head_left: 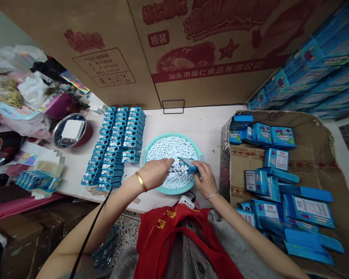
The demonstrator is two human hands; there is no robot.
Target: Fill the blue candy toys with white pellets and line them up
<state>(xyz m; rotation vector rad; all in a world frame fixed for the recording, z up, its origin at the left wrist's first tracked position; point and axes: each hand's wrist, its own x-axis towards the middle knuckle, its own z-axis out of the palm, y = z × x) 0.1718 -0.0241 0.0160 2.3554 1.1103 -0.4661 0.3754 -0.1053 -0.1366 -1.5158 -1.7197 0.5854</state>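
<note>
A turquoise plastic basin (189, 141) full of small white candies (170, 147) sits in front of me. Over its right half, my right hand (205, 180) grips a small blue candy box (190, 166), tilted with its end toward the left hand. White candies lie at that end of the box. My left hand (157, 172), with a gold bracelet on the wrist, is over the candies with its fingers closed together. Whatever those fingers hold is too small or hidden to make out. Rows of small blue boxes with white candies showing (113, 149) stand left of the basin.
On the right, a cut-open cardboard carton (241, 159) contains several blue boxes. Stacked blue cartons (311, 73) rise behind it. Large cardboard boxes (163, 85) wall the table's back. A metal bowl (72, 131) and plastic bags stand at the left; a white power strip (187, 201) lies near the front edge.
</note>
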